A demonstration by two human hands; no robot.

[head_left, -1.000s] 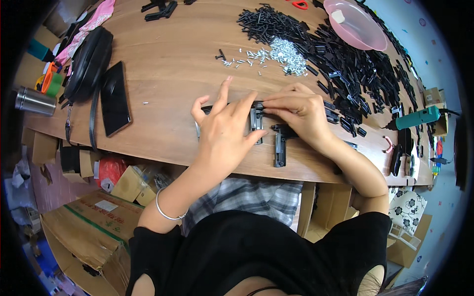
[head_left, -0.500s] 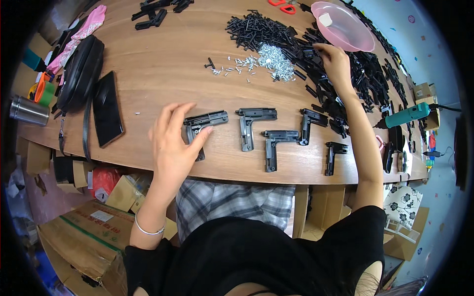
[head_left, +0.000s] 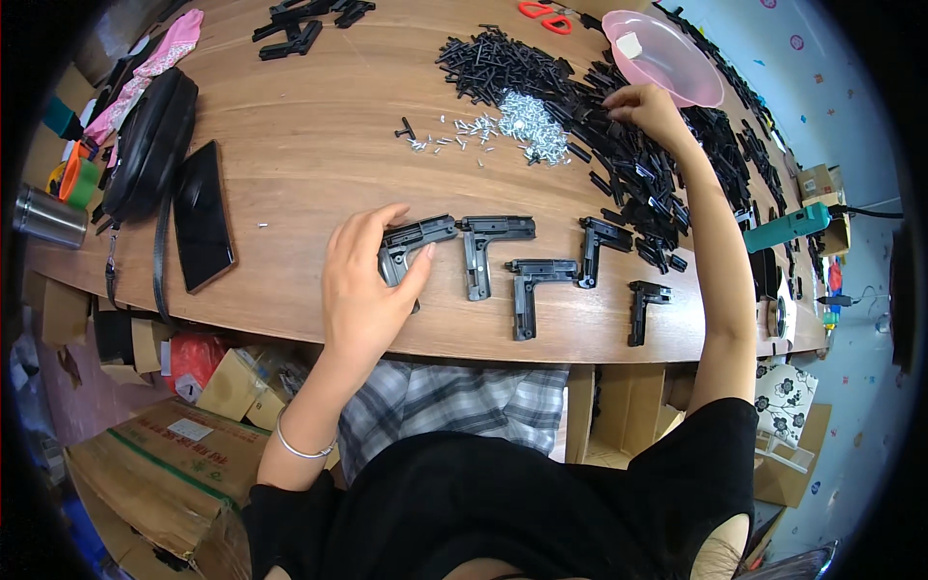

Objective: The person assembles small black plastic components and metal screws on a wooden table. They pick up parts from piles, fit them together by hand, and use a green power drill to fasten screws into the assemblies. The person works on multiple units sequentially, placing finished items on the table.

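Observation:
My left hand (head_left: pixel 367 290) is closed around a black L-shaped plastic part (head_left: pixel 420 232), thumb on one side and fingers on the other. The part lies on the table, its lower leg mostly hidden by my hand. Its tip sits close beside a similar L-shaped part (head_left: pixel 495 230). More such parts lie further right: one in front (head_left: pixel 530 290), another behind it (head_left: pixel 601 246), and a smaller one (head_left: pixel 646 309) near the edge. My right hand (head_left: pixel 650 108) reaches into the heap of black plastic pieces (head_left: pixel 628 164), fingertips pinched together; what they hold is hidden.
Silver screws (head_left: pixel 532 126) are heaped beside black rod-like pieces (head_left: pixel 498 63). A pink bowl (head_left: pixel 696 82) stands behind my right hand, near red-handled scissors (head_left: pixel 556 24). A teal electric screwdriver (head_left: pixel 788 227) is at right. A phone (head_left: pixel 203 217) and black bag (head_left: pixel 155 145) lie left.
My left hand has slid the L-shaped part right, nearer its neighbour. My right hand stays over the heap, its fingers drawn closer together.

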